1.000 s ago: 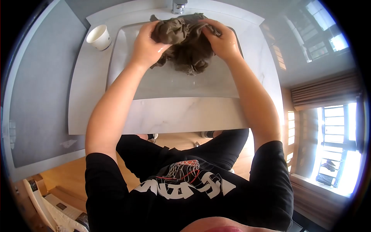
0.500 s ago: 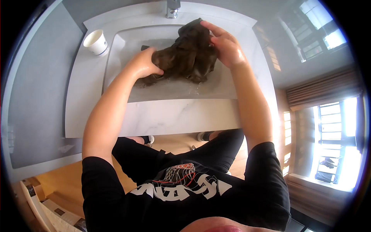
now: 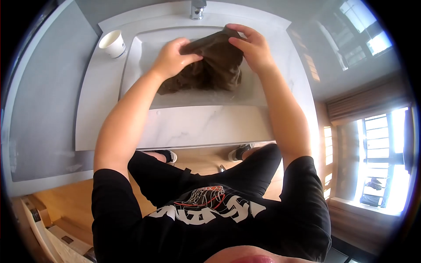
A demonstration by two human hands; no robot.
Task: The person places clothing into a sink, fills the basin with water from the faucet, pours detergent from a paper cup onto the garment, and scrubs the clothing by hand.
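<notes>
A wet, dark brown piece of clothing hangs between my two hands, its lower part bunched in the sink. My left hand pinches the cloth's upper left edge, thumb on the near side and fingers behind. At the upper right corner, my right hand grips the edge between thumb and fingers. The cloth's top edge is stretched between the hands. What sort of garment it is, I cannot make out. Water lies in the basin around its lower folds.
A white paper cup stands on the counter left of the basin. The chrome faucet rises behind the sink. The marble-patterned counter front lies between my body and the basin. A grey wall borders the left side.
My left hand has moved up and right to the cloth's upper edge. The fabric, bunched before, is now spread more between my hands. The right hand stays at the upper corner.
</notes>
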